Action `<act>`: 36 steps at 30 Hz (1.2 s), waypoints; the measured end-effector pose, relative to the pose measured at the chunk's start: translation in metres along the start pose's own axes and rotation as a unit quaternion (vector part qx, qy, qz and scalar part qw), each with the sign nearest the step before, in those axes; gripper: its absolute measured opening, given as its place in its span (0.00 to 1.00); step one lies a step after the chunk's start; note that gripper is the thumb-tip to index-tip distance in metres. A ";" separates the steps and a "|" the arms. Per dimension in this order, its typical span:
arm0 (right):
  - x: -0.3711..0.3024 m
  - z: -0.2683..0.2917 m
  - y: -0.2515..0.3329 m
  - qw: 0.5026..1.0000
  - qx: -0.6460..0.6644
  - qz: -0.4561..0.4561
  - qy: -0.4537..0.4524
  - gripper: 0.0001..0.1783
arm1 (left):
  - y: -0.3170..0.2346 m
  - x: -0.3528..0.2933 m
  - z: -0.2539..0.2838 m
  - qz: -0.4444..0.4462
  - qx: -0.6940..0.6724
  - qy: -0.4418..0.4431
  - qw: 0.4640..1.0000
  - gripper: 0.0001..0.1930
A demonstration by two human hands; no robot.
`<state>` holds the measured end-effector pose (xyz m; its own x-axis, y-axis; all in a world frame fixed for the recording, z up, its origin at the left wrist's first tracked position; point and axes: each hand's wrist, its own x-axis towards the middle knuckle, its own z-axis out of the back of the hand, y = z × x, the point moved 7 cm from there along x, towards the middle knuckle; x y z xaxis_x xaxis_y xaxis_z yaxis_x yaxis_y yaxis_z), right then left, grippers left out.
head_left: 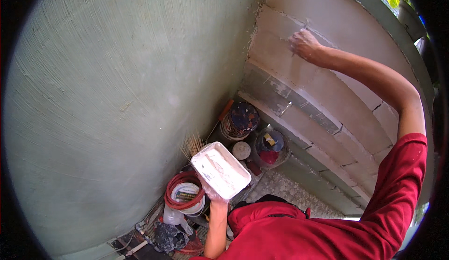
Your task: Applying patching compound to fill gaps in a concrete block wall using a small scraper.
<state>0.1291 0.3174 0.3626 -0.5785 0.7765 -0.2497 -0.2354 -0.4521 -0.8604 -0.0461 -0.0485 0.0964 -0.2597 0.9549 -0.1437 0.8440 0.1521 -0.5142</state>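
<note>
Two hands engaged: my left hand grips the white tray of paste by its near edge; my right hand, fingers curled, contents unclear, is toward the block wall's left edge. One joint appears filled; lower dark gaps look unfilled.

A printed label, partly dark, shows on the white bucket
</note>
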 end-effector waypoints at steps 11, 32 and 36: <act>0.023 0.010 -0.001 0.988 -0.056 0.038 -0.137 0.07 | 0.008 0.005 -0.023 -0.016 -0.040 0.057 0.997 0.35; -0.109 -0.047 0.011 0.994 -0.088 0.038 -0.053 0.05 | 0.001 0.006 -0.047 -0.030 -0.147 0.180 0.972 0.33; -0.141 -0.023 0.003 0.987 0.158 -0.023 -0.006 0.05 | 0.001 -0.008 -0.049 -0.037 -0.169 0.196 0.965 0.33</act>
<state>0.2279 0.2168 0.3851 -0.5699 0.7951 -0.2073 -0.4920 -0.5323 -0.6889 -0.0204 -0.0433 0.1391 -0.1843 0.9513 0.2472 0.9521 0.2353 -0.1955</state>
